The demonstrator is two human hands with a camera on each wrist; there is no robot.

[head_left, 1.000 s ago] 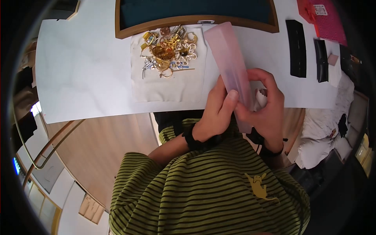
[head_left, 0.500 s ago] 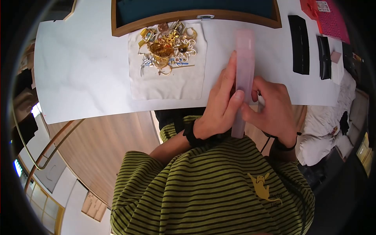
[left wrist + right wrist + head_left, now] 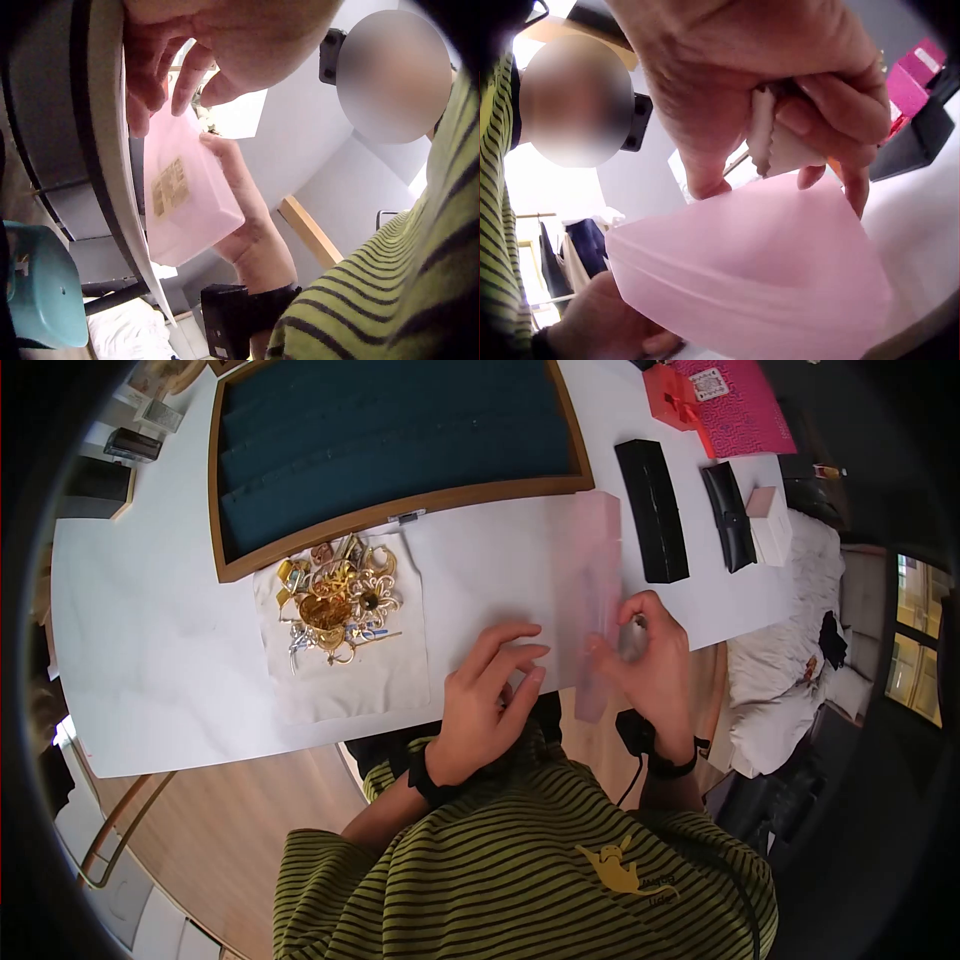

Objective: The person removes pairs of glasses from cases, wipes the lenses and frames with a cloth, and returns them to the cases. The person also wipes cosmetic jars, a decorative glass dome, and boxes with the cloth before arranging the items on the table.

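Observation:
A long translucent pink plastic case (image 3: 597, 590) stands out over the table's front edge, held by my right hand (image 3: 655, 670) with thumb and fingertips along its side. In the right wrist view a small pale cloth with a zigzag edge (image 3: 787, 146) is tucked in the curled fingers of that same hand. Left of the case, my left hand (image 3: 485, 705) hovers with loosely bent fingers, holding nothing. A printed label (image 3: 170, 187) shows on the case in the left wrist view. Farther left, a pile of gold and silver jewelry (image 3: 335, 605) lies on a white cloth (image 3: 350, 690).
A wooden display case (image 3: 320, 540) with dark teal lining lies behind the jewelry. To the right are a long black box (image 3: 652, 510), a black pouch (image 3: 730, 515), a small pale box (image 3: 768, 525), a red box (image 3: 672, 398) and a pink bag (image 3: 745, 405).
My left hand has come off the pink case and moved to its left. The right hand keeps hold of the case. The head view has turned, bringing more of the wooden case into sight.

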